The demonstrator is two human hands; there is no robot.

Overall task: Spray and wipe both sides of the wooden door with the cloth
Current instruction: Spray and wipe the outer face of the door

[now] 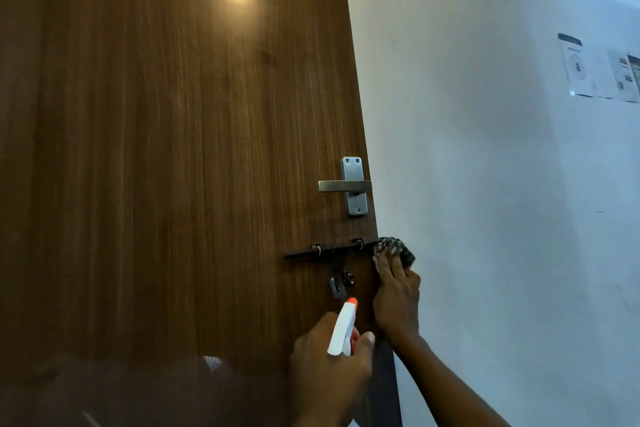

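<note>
Now right hand grips cloth on door (left hand grips sprayer).

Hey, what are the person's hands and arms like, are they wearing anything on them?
Both are bare. The left hand and right hand show no gloves, rings or watch. The right forearm is uncovered to the frame edge, no sleeve. The left arm is cut off near the wrist, so a sleeve there cannot be ruled out.

I see a dim, soft picture: warm glare high on the door, murky lower left, wide-angle bowed edges.
</note>
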